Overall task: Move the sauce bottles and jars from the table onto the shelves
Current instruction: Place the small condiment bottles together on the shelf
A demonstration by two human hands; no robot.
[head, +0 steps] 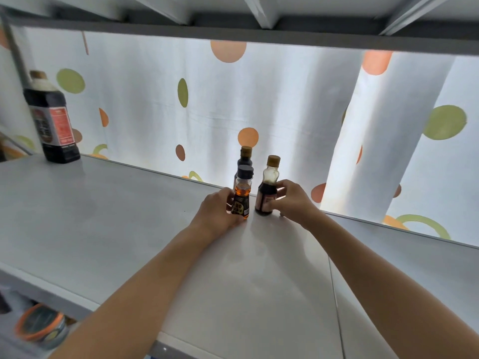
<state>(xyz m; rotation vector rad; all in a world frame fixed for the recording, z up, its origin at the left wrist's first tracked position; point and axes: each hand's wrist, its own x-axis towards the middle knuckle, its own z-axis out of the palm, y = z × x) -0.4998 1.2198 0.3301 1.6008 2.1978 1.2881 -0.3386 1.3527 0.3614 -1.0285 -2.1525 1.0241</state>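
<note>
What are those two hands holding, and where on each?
Left hand grips the amber bottle round its lower body; right hand grips the dark bottle round its middle.

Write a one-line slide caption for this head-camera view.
Both hands, left hand and right hand, set small sauce bottles on a white shelf.

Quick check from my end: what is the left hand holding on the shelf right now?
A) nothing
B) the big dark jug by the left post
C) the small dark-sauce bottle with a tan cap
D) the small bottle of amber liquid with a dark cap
D: the left hand grips the amber bottle standing on the shelf, while the right hand holds the tan-capped bottle.
</note>
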